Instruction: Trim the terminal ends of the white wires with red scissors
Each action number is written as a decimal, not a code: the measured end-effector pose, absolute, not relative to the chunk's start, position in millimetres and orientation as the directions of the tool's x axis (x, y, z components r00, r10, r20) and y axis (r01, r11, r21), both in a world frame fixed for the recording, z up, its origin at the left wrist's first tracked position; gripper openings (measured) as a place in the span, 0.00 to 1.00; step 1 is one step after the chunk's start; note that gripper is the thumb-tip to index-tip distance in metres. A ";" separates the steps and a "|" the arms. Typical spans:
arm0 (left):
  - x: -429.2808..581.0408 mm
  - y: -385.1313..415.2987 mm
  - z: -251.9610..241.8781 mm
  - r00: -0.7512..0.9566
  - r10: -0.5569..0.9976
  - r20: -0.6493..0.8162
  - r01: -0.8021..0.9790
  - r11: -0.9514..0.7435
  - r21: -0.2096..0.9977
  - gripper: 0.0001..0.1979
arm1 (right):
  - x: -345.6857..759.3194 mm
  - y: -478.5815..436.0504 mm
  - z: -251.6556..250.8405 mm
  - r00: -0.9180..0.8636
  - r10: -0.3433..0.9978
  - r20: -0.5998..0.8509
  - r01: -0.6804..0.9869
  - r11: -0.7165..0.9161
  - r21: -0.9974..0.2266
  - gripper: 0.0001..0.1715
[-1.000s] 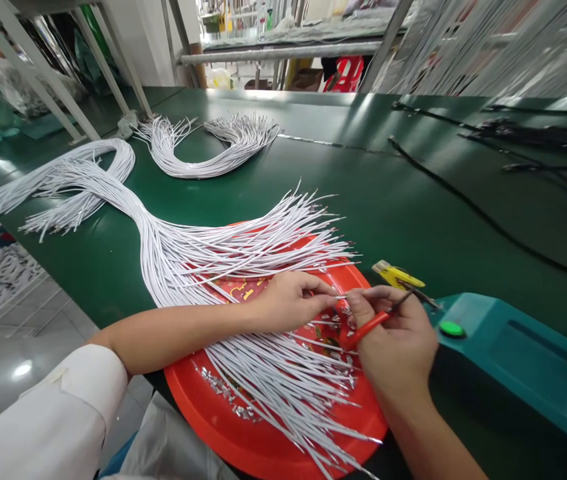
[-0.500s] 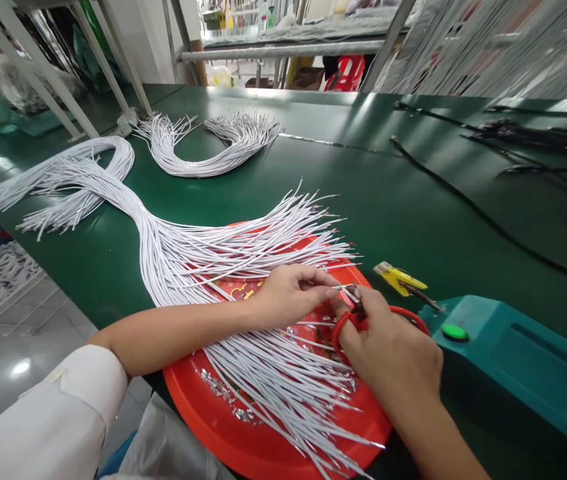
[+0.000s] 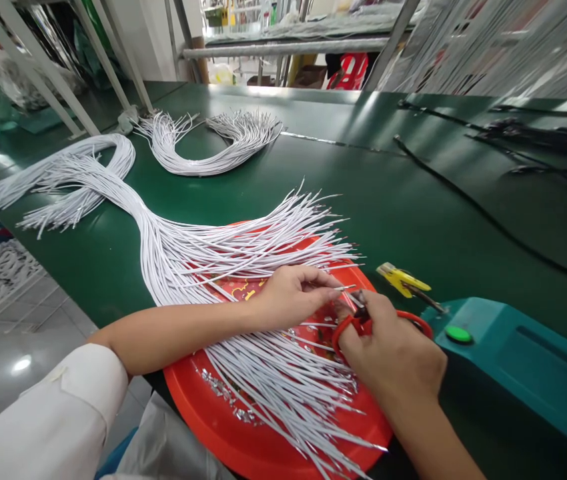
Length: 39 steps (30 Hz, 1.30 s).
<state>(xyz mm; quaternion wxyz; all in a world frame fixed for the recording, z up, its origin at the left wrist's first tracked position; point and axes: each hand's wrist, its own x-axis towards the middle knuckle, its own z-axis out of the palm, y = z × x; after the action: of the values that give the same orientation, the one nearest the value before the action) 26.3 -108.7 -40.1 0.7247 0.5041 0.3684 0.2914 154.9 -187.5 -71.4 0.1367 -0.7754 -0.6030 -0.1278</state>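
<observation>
Between thumb and forefinger, my left hand (image 3: 296, 293) pinches a thin white cable (image 3: 346, 288) close to its tip. My right hand (image 3: 393, 353) is wrapped round red-handled scissors (image 3: 346, 337), whose blades are largely hidden by the fingers beside the cable tip. Under both hands, a large bundle of white cables (image 3: 178, 250) fans out in two spreads over a round red tray (image 3: 198, 427). Small shiny silver scraps (image 3: 246, 415) lie on the tray's patterned floor.
Right of the tray sits a teal machine (image 3: 523, 367) with a green button and a yellow clip (image 3: 401, 279). More white cable bundles (image 3: 198, 163) lie behind on the green table (image 3: 333, 173). A black cable (image 3: 483, 207) crosses the right side.
The scissors and my right hand have shifted slightly right, away from the cable tip, which now shows more clearly. My left hand keeps its pinch.
</observation>
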 end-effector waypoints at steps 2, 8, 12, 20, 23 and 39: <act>26.3 -108.7 -41.6 0.561 0.794 -0.233 -0.055 0.317 0.947 0.01 | 154.7 -188.2 -72.4 0.195 0.912 0.361 0.980 -0.195 -0.037 0.18; 26.1 -109.3 -45.1 0.586 0.782 -0.214 -0.057 0.303 0.951 0.02 | 153.4 -189.4 -72.3 0.178 0.936 0.303 0.984 -0.179 -0.024 0.17; 25.1 -109.2 -44.4 0.583 0.786 -0.206 -0.020 0.267 0.963 0.02 | 157.1 -189.0 -71.2 0.136 0.959 0.250 0.991 -0.136 -0.018 0.17; 24.1 -108.3 -41.4 0.564 0.800 -0.203 0.000 0.246 0.969 0.02 | 156.4 -188.2 -67.3 0.138 0.969 0.207 0.990 -0.141 -0.002 0.16; 23.9 -107.9 -42.1 0.557 0.808 -0.192 0.012 0.223 0.975 0.01 | 155.0 -187.4 -66.2 0.136 0.970 0.201 0.991 -0.137 -0.005 0.14; 25.1 -106.8 -39.7 0.514 0.809 -0.284 0.068 0.292 0.954 0.04 | 154.9 -184.9 -61.2 0.354 0.925 0.139 0.829 -0.242 -0.504 0.14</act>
<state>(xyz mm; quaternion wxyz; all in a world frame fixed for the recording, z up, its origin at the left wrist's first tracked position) 25.1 -106.8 -39.7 0.6894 0.5309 0.4130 0.2689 154.9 -184.9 -61.2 0.2548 -0.7823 -0.5606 0.0937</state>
